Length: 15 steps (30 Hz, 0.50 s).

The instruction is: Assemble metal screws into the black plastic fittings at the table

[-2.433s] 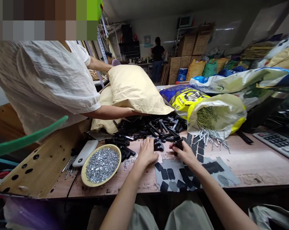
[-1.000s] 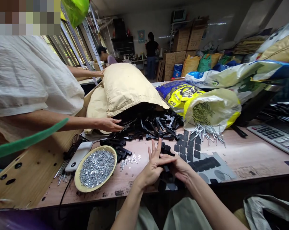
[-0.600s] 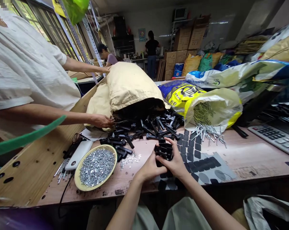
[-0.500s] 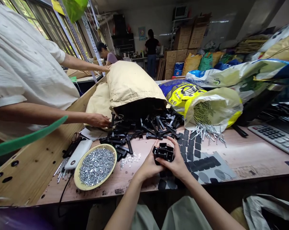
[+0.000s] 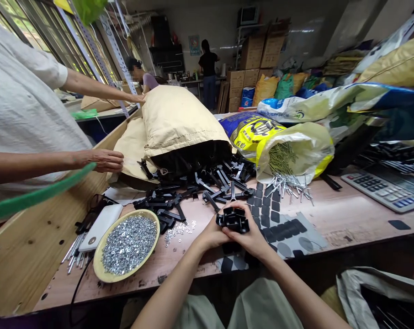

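A cluster of black plastic parts (image 5: 232, 220) is held between my two hands at the near side of the table. My left hand (image 5: 211, 235) wraps its left side, and my right hand (image 5: 251, 240) closes round its right side with the thumb across the front. Long black arms of parts stick up just beyond my fingers. Past them lies a heap of loose black plastic parts (image 5: 179, 201), spilling from the open mouth of a beige sack (image 5: 183, 119). Small metal nuts or washers (image 5: 179, 230) are scattered left of my hands.
At the left stands a yellow bowl (image 5: 99, 269) of small metal pieces, near a white power bank-like block (image 5: 102, 227). Black pads on a sheet (image 5: 308, 249) lie right of my hands. Beyond are a bag of metal rods (image 5: 296, 151) and a calculator (image 5: 387, 187). A co-worker's hand (image 5: 104, 161) is by the sacks.
The co-worker's lower hand has moved left, away from the sack's mouth. The view has shifted slightly. In my hands the cluster has turned, and long black arms now show behind it.
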Tool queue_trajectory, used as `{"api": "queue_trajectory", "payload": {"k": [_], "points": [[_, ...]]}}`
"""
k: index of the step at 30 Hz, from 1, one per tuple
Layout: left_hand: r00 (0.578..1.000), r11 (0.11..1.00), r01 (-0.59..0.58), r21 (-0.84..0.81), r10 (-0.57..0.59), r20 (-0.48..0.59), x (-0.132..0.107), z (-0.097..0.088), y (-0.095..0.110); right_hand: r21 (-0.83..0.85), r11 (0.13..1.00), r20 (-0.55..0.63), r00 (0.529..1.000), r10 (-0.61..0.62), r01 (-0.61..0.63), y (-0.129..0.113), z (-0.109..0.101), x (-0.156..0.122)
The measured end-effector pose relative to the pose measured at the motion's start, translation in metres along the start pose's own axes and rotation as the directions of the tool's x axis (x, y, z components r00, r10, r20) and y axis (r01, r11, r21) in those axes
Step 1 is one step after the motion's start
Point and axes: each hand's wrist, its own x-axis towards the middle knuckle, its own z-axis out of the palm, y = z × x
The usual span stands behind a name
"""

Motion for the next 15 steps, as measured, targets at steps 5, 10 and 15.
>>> {"api": "queue_trajectory", "payload": {"k": [5,10,15], "points": [[0.997,0.999,-0.033,0.015,0.032,0.067,0.01,-0.003,0.005,-0.333,0.943,-0.095,0.995,-0.019,-0.014,-0.005,-0.005,0.002],[0.994,0.989,-0.092,0.113,0.086,0.062,0.027,0.0,0.016,-0.431,0.902,0.018,1.0,0.004,0.004,-0.021,-0.033,0.007],[0.994,0.994,0.004,0.11,0.009,-0.112,0.022,0.002,0.003,-0.561,0.826,-0.02,0.998,0.055,-0.056,0.01,-0.113,0.035]]}}
